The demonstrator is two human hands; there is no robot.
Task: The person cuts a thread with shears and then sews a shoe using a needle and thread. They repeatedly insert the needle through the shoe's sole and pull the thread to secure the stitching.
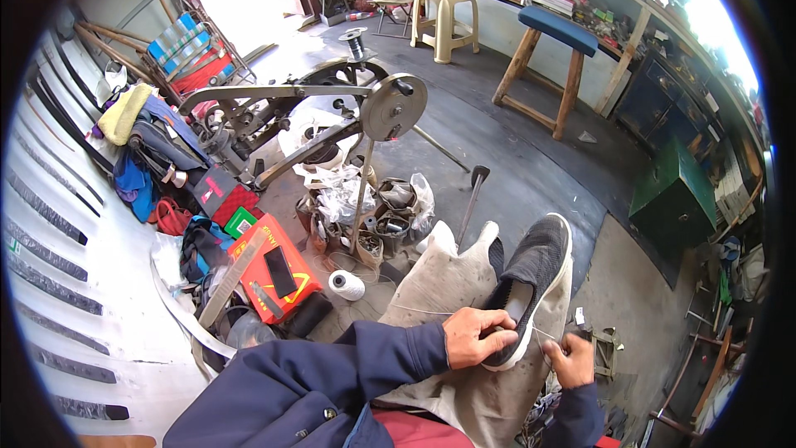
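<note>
A dark grey slip-on shoe (535, 270) with a white sole lies toe-away on my lap, over a stained beige apron (444, 278). My left hand (477, 338) grips the shoe at its heel, with the thumb and fingers bent over the collar. Just right of the heel, my right hand (572, 361) is closed in a pinch. A thin pale thread (543, 334) runs from the shoe's heel edge to those fingers. More thread stretches leftward from my left hand across the apron. The fingertips of the right hand are partly hidden.
A metal hand-cranked sewing machine (394, 108) stands ahead. Under it are bags of small parts. To the left, a phone (280, 271) lies on a red box (269, 303), beside a white thread spool (347, 284). Stools (445, 21) and a green box (673, 192) stand farther off.
</note>
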